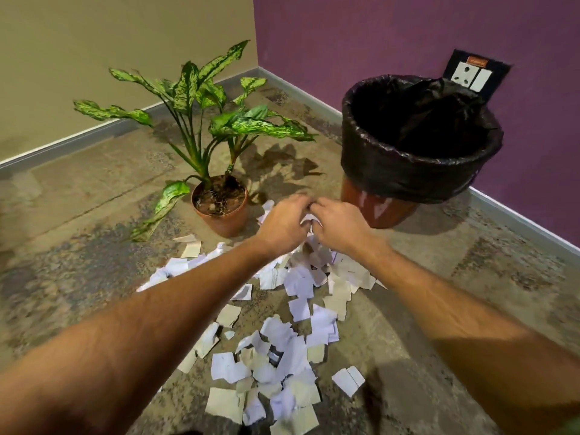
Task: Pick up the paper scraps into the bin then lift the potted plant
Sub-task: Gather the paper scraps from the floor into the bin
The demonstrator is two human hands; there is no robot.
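Bin (420,171): terracotta-coloured body, lined with a black plastic bag folded over the rim; it stands on the floor (94,189) near the purple wall (408,36), below a wall socket (470,78). Interior reads dark; whether any paper lies inside cannot be determined.

Potted plant (219,205): small terracotta pot holding soil and several long variegated green leaves; it stands upright on the floor, left of the bin and apart from it, in front of the beige wall (110,58).

Paper scraps (282,356): white and cream torn pieces spread across the floor in a band running from between the pot and the bin toward the camera.

Left hand (284,222) and right hand (337,224): both reach forward over the far end of the scrap pile, fingertips meeting. Fingers of both hands are curled downward, and white paper shows between them; each hand appears to be gathering scraps in its grasp. Motion blur obscures the exact finger placement.
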